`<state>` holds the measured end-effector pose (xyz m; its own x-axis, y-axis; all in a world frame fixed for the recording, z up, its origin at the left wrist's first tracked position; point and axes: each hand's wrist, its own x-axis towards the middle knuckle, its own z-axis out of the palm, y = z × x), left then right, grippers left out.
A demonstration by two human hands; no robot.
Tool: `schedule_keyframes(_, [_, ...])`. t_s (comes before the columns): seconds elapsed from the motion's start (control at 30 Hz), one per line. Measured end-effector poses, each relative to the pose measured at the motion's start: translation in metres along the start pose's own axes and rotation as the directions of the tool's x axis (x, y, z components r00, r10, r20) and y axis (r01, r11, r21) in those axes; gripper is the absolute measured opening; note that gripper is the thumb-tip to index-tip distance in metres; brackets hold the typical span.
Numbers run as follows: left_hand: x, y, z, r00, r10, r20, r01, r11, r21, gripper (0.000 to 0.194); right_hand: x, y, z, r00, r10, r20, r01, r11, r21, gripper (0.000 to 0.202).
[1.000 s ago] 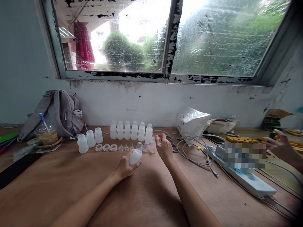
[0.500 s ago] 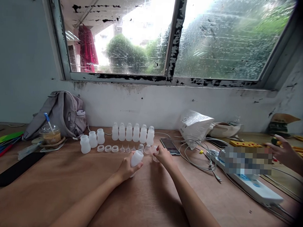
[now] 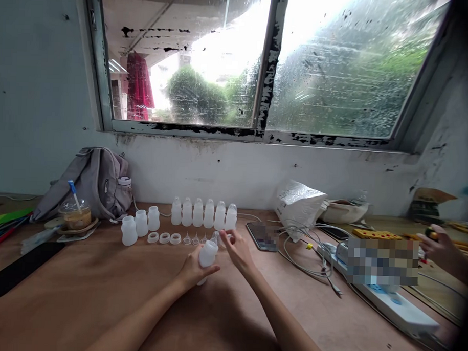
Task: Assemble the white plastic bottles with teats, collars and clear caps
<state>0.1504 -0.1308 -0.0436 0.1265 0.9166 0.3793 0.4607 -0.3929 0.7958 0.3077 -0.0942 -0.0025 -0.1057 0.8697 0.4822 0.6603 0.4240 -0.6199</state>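
My left hand is wrapped round a white baby bottle, its open neck facing up and tilted a little. Close to that neck, my right hand has its fingertips pinched at a small clear plastic piece; its exact shape is partly hidden. Behind my hands, small clear nipples form a row. White collar rings lie to their left. Open white bottles stand farther left, and several capped bottles line up at the back.
A phone lies right of my hands, beside tangled white cables and a power strip. At left are a backpack, a drink cup and a black flat strip. Another person's hand is at far right.
My right hand has moved left from near the phone to the mouth of the bottle. My left hand still holds the bottle. The view has tipped slightly upward.
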Motion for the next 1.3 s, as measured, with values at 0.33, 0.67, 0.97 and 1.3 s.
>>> schedule_keyframes(0.33, [0.004,0.01,0.002,0.996,-0.044,0.083,0.041,0.998,0.045,0.043,-0.016,-0.015,0.028,0.997,-0.028,-0.069,0.028,1.0,0.005,0.043])
schedule_keyframes(0.67, [-0.002,0.026,-0.017,0.796,-0.089,0.598,0.483,0.688,-0.541,0.021,-0.014,-0.016,0.021,0.988,-0.127,0.09,0.063,0.854,0.517,0.036])
schedule_keyframes(0.97, [-0.004,0.03,-0.037,0.827,-0.008,0.562,0.476,0.54,-0.694,0.028,-0.002,0.004,0.021,0.994,-0.034,0.103,-0.03,0.826,0.562,0.035])
schedule_keyframes(1.3, [-0.001,0.007,-0.016,0.733,-0.181,0.656,0.636,0.524,-0.566,0.056,-0.004,-0.002,0.026,0.974,0.098,0.204,-0.219,0.633,0.743,0.038])
